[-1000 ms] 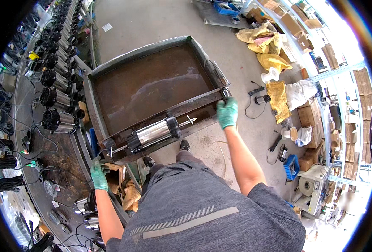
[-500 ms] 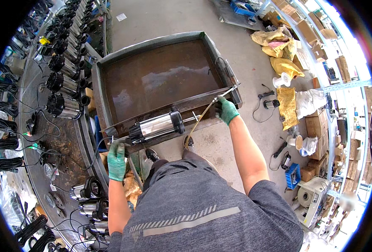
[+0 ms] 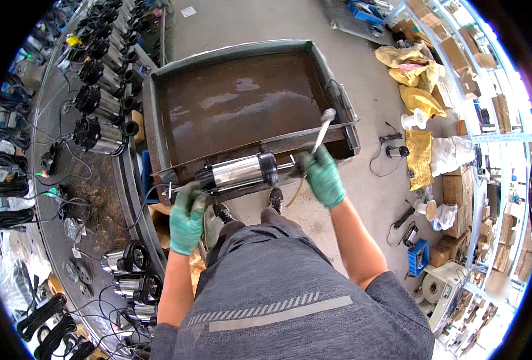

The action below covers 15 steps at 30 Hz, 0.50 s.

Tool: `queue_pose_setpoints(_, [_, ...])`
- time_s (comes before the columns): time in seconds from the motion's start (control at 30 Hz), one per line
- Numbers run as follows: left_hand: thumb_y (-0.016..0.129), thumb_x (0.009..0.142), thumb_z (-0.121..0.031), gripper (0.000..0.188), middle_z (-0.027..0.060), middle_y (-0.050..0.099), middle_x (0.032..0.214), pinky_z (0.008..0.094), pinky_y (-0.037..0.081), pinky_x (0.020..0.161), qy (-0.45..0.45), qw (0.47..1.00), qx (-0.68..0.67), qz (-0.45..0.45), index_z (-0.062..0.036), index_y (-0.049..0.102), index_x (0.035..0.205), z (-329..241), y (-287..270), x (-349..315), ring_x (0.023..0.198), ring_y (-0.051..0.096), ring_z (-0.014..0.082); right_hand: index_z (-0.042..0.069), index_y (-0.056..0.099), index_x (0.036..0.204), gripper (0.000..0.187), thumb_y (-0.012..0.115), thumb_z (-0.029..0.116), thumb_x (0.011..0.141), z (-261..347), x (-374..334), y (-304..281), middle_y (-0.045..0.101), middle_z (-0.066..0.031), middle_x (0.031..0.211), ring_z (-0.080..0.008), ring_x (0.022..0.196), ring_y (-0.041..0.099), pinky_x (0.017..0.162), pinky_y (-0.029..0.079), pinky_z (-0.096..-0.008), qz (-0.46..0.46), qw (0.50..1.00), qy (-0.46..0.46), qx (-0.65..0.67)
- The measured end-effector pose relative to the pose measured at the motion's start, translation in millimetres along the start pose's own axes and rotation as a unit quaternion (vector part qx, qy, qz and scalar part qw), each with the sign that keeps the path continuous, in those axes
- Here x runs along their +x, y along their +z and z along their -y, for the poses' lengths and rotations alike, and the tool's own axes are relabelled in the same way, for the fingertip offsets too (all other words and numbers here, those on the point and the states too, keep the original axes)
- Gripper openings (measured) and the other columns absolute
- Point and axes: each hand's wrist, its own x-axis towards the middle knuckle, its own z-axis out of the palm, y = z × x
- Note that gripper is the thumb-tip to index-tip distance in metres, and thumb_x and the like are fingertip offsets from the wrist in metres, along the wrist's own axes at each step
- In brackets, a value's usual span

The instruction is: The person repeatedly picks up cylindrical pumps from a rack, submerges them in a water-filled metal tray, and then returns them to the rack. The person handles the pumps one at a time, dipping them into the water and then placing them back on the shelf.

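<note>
A cylindrical pump (image 3: pixel 237 172), silver with black ends, lies crosswise along the near edge of a dark metal water tank (image 3: pixel 158 114). My left hand (image 3: pixel 186 223), in a green glove with dark fingertips, is at the pump's left black end. Its thumb and fingers are apart; whether they touch the pump cannot be made out. My right hand (image 3: pixel 324 177), gloved alike, is closed round the lower part of a pale grey rod (image 3: pixel 322 133) with a rounded head, just right of the pump's end. A yellowish hose (image 3: pixel 295 195) hangs below that hand.
On the left, a workbench (image 3: pixel 101 207) carries several similar pumps (image 3: pixel 101 136) and coiled black cables (image 3: pixel 41 315). Brown water fills the tank. Yellow sacks (image 3: pixel 420 157), a white spool (image 3: pixel 414 119), another small pump (image 3: pixel 397 152) and a blue crate (image 3: pixel 419 257) stand on the floor at right.
My left hand has moved right, from the tank's left corner to the pump's end. My right hand has come down nearer the pump, and the rod with the rounded head now shows in it.
</note>
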Motion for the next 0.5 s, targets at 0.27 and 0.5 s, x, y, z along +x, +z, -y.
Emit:
queue_pose_setpoints(0.27, [0.052,0.109,-0.040,0.042,0.0074,0.065,0.111,0.0324,0.053,0.090,0.075,0.986,-0.030,-0.142,-0.0040,0.059,0.129,-75.8,30.3,36.7,0.100,0.063,0.0183,0.005,0.063,0.114,0.024,0.068,0.002,0.091,-45.2,-39.5,150.3,0.070,-0.0188,0.097,-0.0365,0.083,0.065,0.071,0.053,-0.0422,0.203,0.919,-0.121,-0.316])
queue_pose_setpoints(0.5, [0.057,0.096,-0.023,0.014,-0.0028,0.049,0.065,0.0289,0.032,0.048,-0.237,0.800,-0.474,-0.280,-0.0104,0.063,0.093,43.5,-75.5,29.0,0.052,0.039,0.0113,0.004,0.067,0.114,0.027,0.070,0.013,0.089,12.1,-17.3,131.8,0.070,-0.0185,0.099,-0.0378,0.092,0.069,0.081,0.055,-0.0482,0.161,0.844,-0.267,-0.437])
